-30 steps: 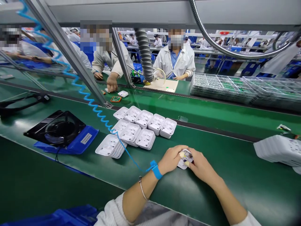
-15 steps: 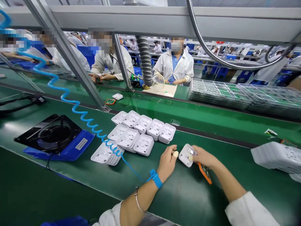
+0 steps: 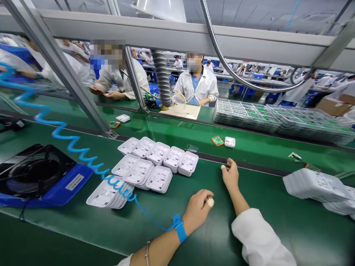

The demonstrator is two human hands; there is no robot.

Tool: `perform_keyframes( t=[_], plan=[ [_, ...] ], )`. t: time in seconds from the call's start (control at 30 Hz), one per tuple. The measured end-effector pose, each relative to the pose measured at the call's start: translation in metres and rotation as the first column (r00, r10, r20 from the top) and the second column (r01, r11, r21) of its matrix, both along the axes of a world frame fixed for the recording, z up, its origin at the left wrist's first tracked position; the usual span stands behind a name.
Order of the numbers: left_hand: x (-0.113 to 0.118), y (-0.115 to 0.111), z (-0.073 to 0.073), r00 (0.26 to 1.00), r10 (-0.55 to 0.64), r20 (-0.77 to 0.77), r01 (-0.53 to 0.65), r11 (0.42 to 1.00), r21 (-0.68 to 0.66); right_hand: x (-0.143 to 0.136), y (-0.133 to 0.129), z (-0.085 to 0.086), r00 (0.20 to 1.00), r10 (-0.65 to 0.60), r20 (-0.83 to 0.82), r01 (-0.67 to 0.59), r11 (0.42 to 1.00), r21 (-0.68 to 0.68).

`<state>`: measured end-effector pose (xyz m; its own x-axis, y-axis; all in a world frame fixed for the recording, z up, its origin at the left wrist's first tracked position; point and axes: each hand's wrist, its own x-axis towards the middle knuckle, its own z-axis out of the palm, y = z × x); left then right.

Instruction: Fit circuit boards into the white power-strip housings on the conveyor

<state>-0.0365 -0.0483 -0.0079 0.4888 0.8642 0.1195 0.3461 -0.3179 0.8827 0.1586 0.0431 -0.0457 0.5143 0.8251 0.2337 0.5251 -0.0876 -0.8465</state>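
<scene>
My left hand (image 3: 198, 210) hovers over the green bench, fingers loosely curved and apart from the thumb, holding nothing. A blue wrist strap (image 3: 180, 228) circles that wrist. My right hand (image 3: 231, 175) is near the belt's dark edge, thumb and fingers apart with nothing between them. Just beyond it, on the green belt, lie a white plastic casing (image 3: 230, 142) and an orange-edged circuit board (image 3: 217, 141), side by side. Both thumbs wear pale finger cots. Left of my hands stand several nested stacks of white casings (image 3: 159, 178).
A blue coiled cord (image 3: 74, 146) crosses the left side to the strap. A black fan (image 3: 36, 170) rests on a blue bin at left. More white casings (image 3: 316, 186) are stacked at right. Clear trays (image 3: 246, 116) stand beyond the belt, near co-workers (image 3: 196, 83).
My right hand has moved forward to the belt and let go of the white casing and circuit board, which now lie there. The view has shifted right.
</scene>
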Motion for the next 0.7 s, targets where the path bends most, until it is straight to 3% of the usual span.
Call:
perform_keyframes(
  t=[0.13, 0.23, 0.33, 0.53, 0.7],
  plan=[
    [0.034, -0.034, 0.004, 0.961, -0.277, -0.002, 0.276, 0.96, 0.041, 0.002, 0.008, -0.001, 0.994, -0.109, 0.027, 0.107, 0.993, 0.057],
    [0.053, -0.05, 0.001, 0.952, -0.301, -0.063, 0.301, 0.954, 0.002, 0.006, 0.016, 0.005, 0.99, -0.107, 0.095, 0.102, 0.993, 0.056],
    [0.059, -0.049, -0.004, 0.95, -0.312, 0.011, 0.311, 0.941, -0.131, 0.01, 0.021, 0.009, 0.978, -0.104, 0.182, 0.098, 0.994, 0.042],
    [0.048, -0.033, 0.0, 0.824, -0.43, 0.369, 0.554, 0.748, -0.365, 0.015, 0.032, 0.01, 0.934, -0.08, 0.349, 0.104, 0.993, -0.05],
    [0.045, -0.038, 0.007, 0.777, -0.443, 0.447, 0.624, 0.639, -0.45, 0.018, 0.035, 0.014, 0.871, 0.03, 0.49, 0.038, 0.991, -0.129]
  ],
)
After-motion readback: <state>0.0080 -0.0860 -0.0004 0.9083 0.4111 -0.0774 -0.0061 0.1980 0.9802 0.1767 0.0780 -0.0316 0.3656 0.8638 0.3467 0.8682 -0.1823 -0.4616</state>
